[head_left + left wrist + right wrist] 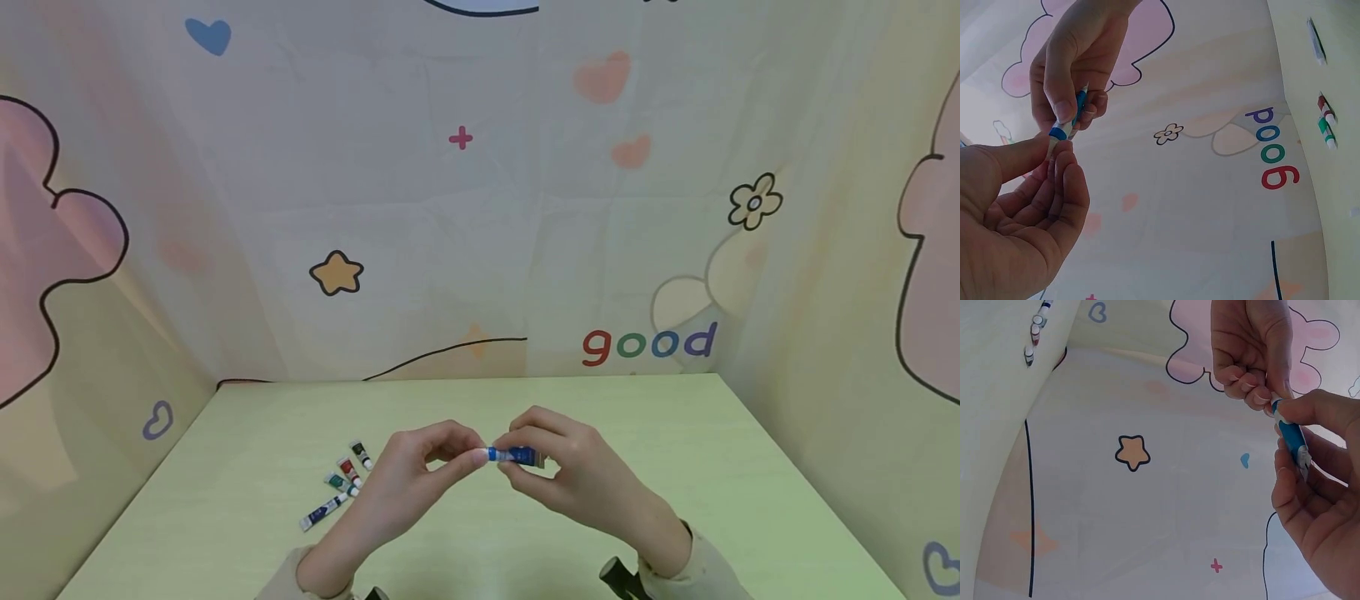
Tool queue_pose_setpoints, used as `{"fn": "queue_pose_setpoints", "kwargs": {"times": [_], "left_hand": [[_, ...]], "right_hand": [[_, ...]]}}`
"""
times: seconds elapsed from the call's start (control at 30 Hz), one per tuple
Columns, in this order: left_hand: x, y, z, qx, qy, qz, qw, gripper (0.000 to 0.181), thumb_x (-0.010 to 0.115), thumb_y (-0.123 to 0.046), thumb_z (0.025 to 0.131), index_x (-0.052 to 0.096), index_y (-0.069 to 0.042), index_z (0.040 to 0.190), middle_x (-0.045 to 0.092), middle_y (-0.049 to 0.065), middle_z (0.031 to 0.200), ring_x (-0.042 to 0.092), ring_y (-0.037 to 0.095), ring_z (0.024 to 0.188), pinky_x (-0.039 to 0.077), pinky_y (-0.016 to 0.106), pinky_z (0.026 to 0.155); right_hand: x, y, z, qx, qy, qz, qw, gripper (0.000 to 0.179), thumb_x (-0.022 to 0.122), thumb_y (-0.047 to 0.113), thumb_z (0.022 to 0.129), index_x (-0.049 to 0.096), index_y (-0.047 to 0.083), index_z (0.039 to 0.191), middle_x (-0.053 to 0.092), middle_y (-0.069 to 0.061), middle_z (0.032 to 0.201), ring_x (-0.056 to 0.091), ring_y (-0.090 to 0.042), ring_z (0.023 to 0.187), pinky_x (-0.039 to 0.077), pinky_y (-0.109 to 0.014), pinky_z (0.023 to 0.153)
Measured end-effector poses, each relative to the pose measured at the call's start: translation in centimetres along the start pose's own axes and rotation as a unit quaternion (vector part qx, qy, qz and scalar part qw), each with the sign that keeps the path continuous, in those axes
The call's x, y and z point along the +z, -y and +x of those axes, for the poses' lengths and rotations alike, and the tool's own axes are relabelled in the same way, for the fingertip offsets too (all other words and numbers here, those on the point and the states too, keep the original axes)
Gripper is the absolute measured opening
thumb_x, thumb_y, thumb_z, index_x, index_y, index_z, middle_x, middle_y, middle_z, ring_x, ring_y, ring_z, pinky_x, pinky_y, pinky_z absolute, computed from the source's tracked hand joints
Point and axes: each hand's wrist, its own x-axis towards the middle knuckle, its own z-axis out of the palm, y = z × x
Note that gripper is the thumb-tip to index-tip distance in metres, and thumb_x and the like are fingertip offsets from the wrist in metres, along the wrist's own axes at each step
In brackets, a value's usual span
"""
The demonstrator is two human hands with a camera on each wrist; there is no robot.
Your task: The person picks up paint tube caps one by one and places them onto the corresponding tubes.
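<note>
A small blue paint tube [522, 455] is held level above the table, between both hands. My right hand [581, 467] grips its body between thumb and fingers, the crimped end pointing right. With thumb and fingertips my left hand [408, 475] pinches the white cap at the other end, which the fingers mostly hide. In the right wrist view the tube [1293, 440] shows its blue body and crumpled silvery end. The left wrist view shows the blue band by the cap [1058, 132].
On the table, left of the hands, lie several paint tubes: a black one [361, 454], a red one [349, 472], a green one [337, 481] and a dark blue one [322, 512]. Printed cloth walls [450, 208] enclose the pale green table [247, 433] at back and sides.
</note>
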Motion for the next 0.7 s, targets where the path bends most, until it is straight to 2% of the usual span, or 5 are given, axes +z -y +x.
{"fn": "queue_pose_setpoints", "kwargs": {"times": [0.2,0.5,0.7], "left_hand": [[0.02,-0.43,-0.15,-0.007,0.003,-0.008,0.9999,0.016,0.069,-0.034,0.097,0.073,-0.020,0.101,0.072,-0.009,0.092,0.068,0.012,0.085,0.054,0.030,0.078],[0.18,-0.59,-0.39,0.002,-0.006,-0.008,0.9999,0.016,0.070,-0.035,0.096,0.073,-0.020,0.102,0.073,-0.009,0.093,0.069,0.011,0.086,0.054,0.030,0.080],[0.25,-0.61,-0.55,0.006,-0.009,-0.008,0.9999,0.017,0.069,-0.035,0.097,0.073,-0.020,0.103,0.072,-0.010,0.093,0.068,0.011,0.085,0.054,0.030,0.080]], "right_hand": [[0.07,-0.08,-0.14,0.007,0.002,0.010,0.9999,0.011,0.075,0.015,0.093,0.073,0.010,0.102,0.063,0.004,0.095,0.059,-0.005,0.078,0.051,-0.014,0.068],[0.22,-0.07,-0.22,0.011,0.007,0.022,0.9997,0.006,0.072,0.015,0.095,0.073,0.013,0.101,0.064,0.007,0.095,0.056,-0.003,0.076,0.048,-0.014,0.060],[0.31,-0.06,-0.23,0.011,0.003,0.023,0.9997,0.005,0.071,0.014,0.096,0.073,0.014,0.101,0.064,0.009,0.095,0.057,-0.003,0.077,0.049,-0.016,0.060]]}}
